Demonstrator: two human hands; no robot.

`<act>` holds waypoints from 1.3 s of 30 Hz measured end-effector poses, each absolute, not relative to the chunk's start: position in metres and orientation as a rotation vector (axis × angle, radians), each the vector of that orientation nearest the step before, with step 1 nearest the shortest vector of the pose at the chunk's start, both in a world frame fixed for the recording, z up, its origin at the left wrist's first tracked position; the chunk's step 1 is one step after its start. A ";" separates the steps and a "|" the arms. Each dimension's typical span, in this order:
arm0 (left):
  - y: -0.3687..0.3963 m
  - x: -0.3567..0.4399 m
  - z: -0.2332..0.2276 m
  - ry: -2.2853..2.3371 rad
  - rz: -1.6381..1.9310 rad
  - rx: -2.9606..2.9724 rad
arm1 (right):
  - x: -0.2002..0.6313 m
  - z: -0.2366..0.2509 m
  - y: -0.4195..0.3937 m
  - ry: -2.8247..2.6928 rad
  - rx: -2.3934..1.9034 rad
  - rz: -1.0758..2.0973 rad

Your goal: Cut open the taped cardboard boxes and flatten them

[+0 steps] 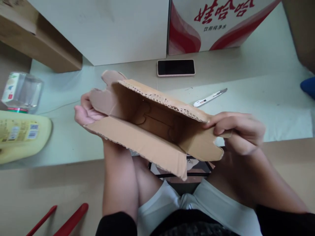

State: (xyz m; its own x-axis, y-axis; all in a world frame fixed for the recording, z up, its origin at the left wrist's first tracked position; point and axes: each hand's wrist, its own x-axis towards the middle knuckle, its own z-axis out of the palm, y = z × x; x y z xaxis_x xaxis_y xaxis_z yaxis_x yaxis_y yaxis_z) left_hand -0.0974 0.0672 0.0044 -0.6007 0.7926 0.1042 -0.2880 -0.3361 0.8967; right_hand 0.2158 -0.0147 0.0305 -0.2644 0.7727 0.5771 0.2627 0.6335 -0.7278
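A brown cardboard box (142, 137), open at the top, is held tilted over the table's near edge. Its long flaps have rough, torn edges, and its notched end flaps stick outward. My left hand (87, 111) supports the left end, with fingers curled behind the end flap and partly hidden. On the right, my right hand (241, 131) pinches the other end flap between thumb and fingers. Inside, the bottom shows interlocking slots. Behind the box lies a white utility knife (210, 97) with its blade extended, touched by neither hand.
A phone (176, 68) lies on the pale table (270, 108). Behind it stand a white box (123, 29) and a red-and-white carton (216, 29). On the left are a long cardboard box (56, 49), a clear bottle (23, 90) and a yellow bottle (24, 136).
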 end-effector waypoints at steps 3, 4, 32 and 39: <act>0.068 -0.086 -0.005 0.959 2.253 0.584 | 0.217 0.028 -0.019 -1.805 -0.885 0.638; 0.066 -0.083 -0.005 0.916 2.219 0.611 | 0.216 0.025 -0.021 -1.771 -0.916 0.634; 0.057 -0.081 -0.011 1.301 1.872 1.440 | 0.190 -0.026 -0.014 -1.711 -0.885 0.756; 0.060 -0.092 -0.013 1.247 1.735 1.705 | 0.187 -0.031 -0.009 -1.687 -0.802 0.791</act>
